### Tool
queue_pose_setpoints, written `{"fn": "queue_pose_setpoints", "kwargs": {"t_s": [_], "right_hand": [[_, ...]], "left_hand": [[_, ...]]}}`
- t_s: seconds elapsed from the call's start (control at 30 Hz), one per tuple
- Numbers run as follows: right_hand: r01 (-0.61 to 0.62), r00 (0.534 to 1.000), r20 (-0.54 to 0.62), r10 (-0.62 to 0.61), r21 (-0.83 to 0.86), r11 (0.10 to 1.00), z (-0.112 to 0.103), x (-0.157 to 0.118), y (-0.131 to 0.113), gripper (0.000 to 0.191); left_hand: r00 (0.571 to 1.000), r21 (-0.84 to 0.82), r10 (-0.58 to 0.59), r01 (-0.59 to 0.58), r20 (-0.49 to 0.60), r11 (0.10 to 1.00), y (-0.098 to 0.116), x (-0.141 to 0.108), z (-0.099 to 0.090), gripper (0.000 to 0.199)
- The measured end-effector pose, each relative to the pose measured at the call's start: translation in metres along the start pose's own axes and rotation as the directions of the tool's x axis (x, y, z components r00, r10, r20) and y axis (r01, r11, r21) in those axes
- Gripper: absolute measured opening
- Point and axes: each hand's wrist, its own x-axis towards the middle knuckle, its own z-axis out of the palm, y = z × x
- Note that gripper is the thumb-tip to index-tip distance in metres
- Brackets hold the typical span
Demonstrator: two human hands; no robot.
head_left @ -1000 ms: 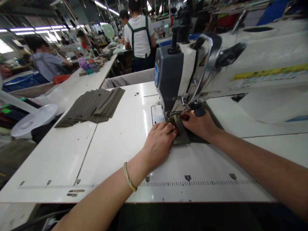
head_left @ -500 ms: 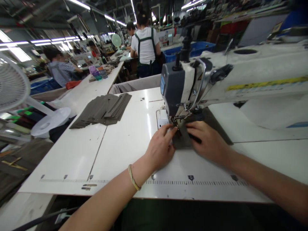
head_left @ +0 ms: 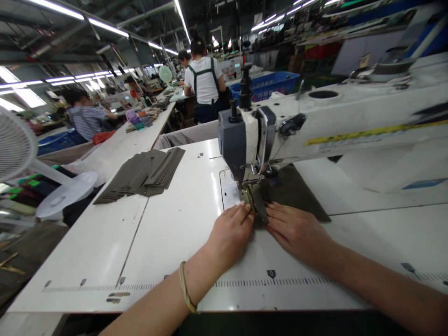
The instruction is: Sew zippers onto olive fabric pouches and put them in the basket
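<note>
Loosely curled left hand (head_left: 231,231) on dark fabric (head_left: 259,208), grip unclear, right hand (head_left: 297,228) flattened, outstretched, touching that fabric.

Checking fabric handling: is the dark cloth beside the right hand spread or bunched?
Spread: the dark cloth lies flat beyond the right hand, its outer edge straight. Under the hand, cannot tell.

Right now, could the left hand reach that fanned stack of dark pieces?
Probably yes, if the left hand leaves the fabric: the sewing machine stands right of its way to the stack.
</note>
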Motion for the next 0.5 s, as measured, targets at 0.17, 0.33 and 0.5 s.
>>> {"fn": "queue_pose_setpoints", "kwargs": {"t_s": [0.17, 0.33, 0.5], "right_hand": [[-0.003, 1.0, 0.002, 0.003, 0.04, 0.999, 0.003, 0.003, 0.006, 0.03], [0.012, 1.0, -0.001, -0.012, 0.057, 0.998, 0.008, 0.009, 0.014, 0.028], [-0.004, 1.0, 0.014, 0.003, 0.077, 0.997, 0.013, 0.016, 0.024, 0.028]], "left_hand": [[1.0, -0.016, -0.009, 0.009, 0.012, 1.0, -0.006, 0.005, 0.003, 0.024], [1.0, -0.037, -0.012, 0.012, 0.01, 0.999, -0.014, 0.01, 0.004, 0.024], [0.997, -0.057, -0.054, 0.058, 0.056, 0.997, -0.023, 0.016, 0.008, 0.025]]}}
